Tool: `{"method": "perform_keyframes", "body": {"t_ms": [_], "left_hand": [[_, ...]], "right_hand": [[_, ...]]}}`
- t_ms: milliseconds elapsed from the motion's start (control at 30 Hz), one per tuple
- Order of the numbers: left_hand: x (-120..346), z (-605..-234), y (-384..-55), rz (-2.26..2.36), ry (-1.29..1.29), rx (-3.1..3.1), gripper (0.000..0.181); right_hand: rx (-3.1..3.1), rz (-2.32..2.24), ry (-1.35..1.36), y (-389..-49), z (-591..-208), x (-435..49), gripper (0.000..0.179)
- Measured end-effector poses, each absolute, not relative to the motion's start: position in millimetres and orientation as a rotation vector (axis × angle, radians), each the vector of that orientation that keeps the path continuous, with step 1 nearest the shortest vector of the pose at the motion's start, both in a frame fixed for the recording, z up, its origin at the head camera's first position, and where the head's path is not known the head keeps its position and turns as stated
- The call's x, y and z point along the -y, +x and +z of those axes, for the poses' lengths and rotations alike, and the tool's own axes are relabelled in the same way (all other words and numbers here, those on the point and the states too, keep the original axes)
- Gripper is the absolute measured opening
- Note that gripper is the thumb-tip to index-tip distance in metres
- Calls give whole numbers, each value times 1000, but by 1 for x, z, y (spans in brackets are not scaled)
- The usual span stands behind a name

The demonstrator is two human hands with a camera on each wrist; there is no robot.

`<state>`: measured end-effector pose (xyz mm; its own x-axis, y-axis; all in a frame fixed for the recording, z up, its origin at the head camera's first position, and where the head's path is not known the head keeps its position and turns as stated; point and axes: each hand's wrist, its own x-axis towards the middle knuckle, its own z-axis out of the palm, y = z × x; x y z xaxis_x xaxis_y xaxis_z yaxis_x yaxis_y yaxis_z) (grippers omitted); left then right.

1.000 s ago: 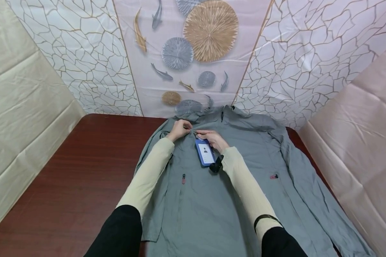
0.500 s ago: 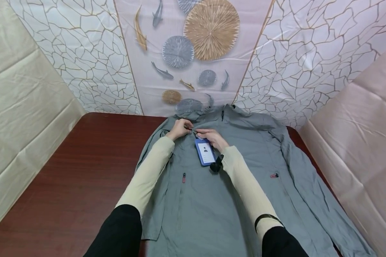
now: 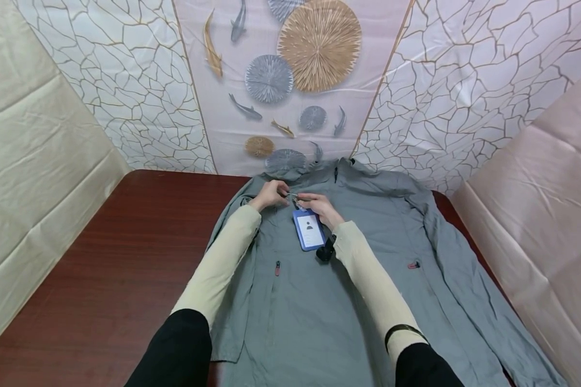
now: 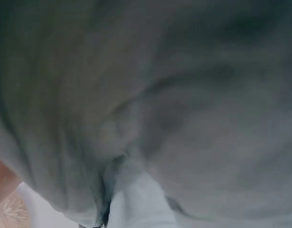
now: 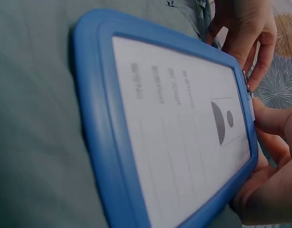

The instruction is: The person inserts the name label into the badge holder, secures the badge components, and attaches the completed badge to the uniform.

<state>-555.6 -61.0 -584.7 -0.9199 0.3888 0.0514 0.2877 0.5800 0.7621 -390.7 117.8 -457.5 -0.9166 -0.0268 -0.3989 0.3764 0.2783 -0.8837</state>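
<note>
A blue-framed ID badge lies against the chest of a grey jacket. My right hand pinches the short strap at the badge's top. My left hand curls its fingers opposite. Between the hands runs a thin light pin, its left end at my left fingertips. In the right wrist view the badge's white card fills the middle, and my left hand reaches down to the small metal clip. Grey cloth fills most of the left wrist view, hiding the left fingers.
The jacket lies spread on a dark red-brown table, collar toward the back wall. Its pockets have red zip pulls. Patterned cloth hangs behind, and plain cloth panels stand at both sides.
The fingertips have drawn slightly apart, and the thin pin now shows more plainly between them. The badge and jacket stay almost in place.
</note>
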Motion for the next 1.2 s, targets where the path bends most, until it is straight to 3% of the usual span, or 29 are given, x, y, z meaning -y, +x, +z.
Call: {"method": "perform_keyframes", "body": {"t_ms": [100,233,333,567,667,833,1200], "left_hand": [[58,-557,-529,1251,575,-2679,50],[50,-478,-448,1200,494,-2704,35],[48,-453,-421,1181,465,-2714,31],[48,-480,-454,1202,509,-2662,27],[47,-478,-452,1190,497,-2651,27],[44,-448,-417,1170,498,-2666,21],[44,-446,-412,1190,524,-2689,21]], "right_hand": [[-2238,-1686,302,-390,-458,-117,36],[-2258,-1685,287,-390,-459,-116,35],[-2260,-1679,282,-390,-460,-116,36],[-2254,-1677,284,-389,-458,-115,36],[-2257,-1672,284,-389,-459,-115,35],[-2265,-1671,280,-390,-461,-116,34],[-2258,-1676,273,-391,-460,-116,36]]}}
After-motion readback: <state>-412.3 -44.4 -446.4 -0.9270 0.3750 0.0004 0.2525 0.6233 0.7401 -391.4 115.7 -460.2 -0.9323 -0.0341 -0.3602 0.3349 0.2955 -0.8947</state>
